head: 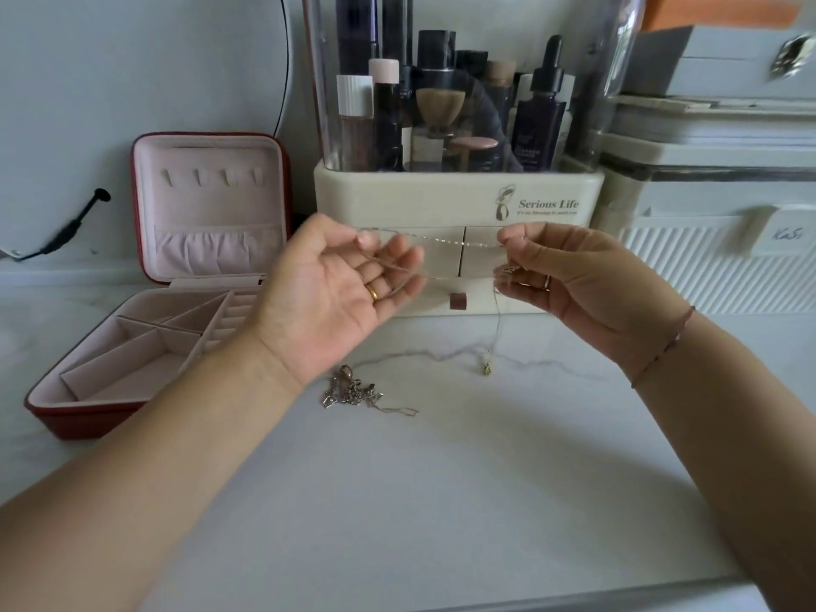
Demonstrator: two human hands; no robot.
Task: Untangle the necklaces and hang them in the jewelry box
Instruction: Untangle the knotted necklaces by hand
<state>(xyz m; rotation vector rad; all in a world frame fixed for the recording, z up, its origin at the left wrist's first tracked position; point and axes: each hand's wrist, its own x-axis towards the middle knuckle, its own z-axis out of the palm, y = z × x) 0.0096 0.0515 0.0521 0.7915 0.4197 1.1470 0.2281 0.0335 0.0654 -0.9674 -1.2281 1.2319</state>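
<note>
0 of the 4 hooks (212, 176) in the lid of the jewelry box (207, 205) carry anything, so no necklace is hung yet. The box stands open at the left of the table (441, 501), its padded tray showing no chain that I can make out.

1 necklace is being worked on: a thin gold chain (459, 243) is stretched in the air between both hands, in front of the cosmetics organiser (441, 201). The left hand (340, 293) is palm up with fingers loosely curled, the chain caught at the thumb tip and draped over the fingers; motion blur hides the exact grip. The right hand (574, 280) pinches the other end between thumb and curled fingers. From it a strand drops to a small pendant (487, 368) hanging just above the table.

Most of the job seems left. A tangled heap (353, 393) of silver-toned chains lies on the table below the left wrist, and a pale loose strand (424, 356) trails beside it. How many necklaces the heap holds cannot be told. My judgement: the task is in its early part, with the held chain nearly free and hanging it the next step.
</note>
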